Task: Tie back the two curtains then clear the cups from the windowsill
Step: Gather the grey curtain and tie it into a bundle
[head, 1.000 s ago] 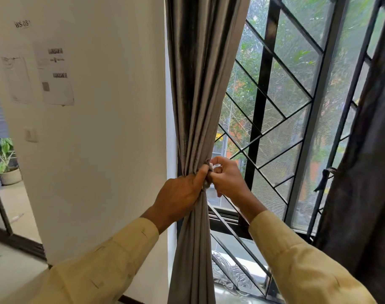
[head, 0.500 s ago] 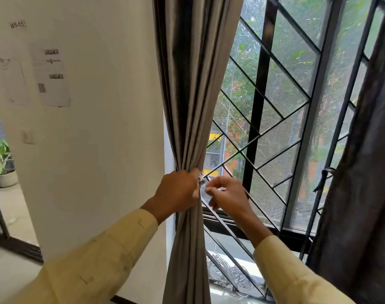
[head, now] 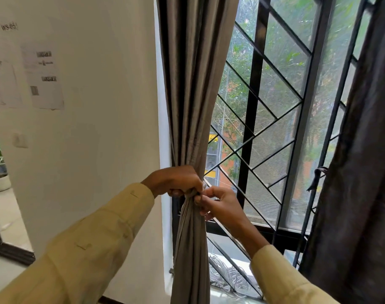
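Centre frame: left hand [head: 176, 183] fingers curl tight round the bunched, vertically hanging grey-brown pleated fabric curtain [head: 193, 84], while right hand [head: 217, 205], just right of it, pinches the pale tie band [head: 203, 187] lying against the bunch, so it's nearer.

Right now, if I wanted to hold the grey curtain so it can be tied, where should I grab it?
Grab the grey curtain at its narrow gathered waist, coming from the left, as the left hand does. There the folds bunch thin enough for fingers to wrap round, leaving the other side for the right hand, which pinches the pale tie.
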